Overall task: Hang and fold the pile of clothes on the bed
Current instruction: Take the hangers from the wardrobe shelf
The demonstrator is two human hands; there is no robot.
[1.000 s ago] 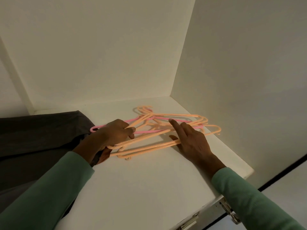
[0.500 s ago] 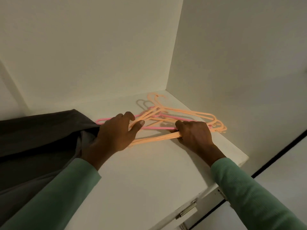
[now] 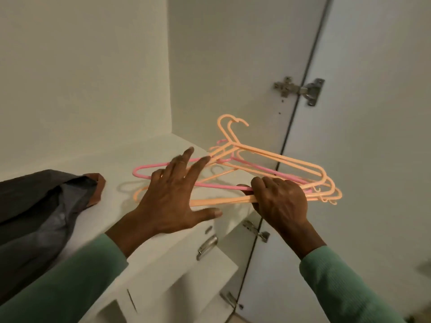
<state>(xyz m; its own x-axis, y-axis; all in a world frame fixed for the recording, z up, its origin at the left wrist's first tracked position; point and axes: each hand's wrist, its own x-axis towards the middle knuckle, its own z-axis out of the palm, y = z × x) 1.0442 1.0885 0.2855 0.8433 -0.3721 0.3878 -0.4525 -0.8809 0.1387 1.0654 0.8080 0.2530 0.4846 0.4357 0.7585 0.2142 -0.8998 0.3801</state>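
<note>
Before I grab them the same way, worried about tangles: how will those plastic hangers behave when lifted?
Probably light: the right hand alone grips the hangers by their bars. Seemingly stiff: overhanging ends do not droop. Likely to snag, as hooks and arms cross.

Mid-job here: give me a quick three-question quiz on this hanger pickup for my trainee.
1. True or false: the right hand grips the hangers.
2. Which colour are most of the hangers? A) pink B) orange C) white
3. Fill in: the left hand, spread over the hangers, is ____ (open/shut).
Key: 1 true; 2 B; 3 open.
</note>
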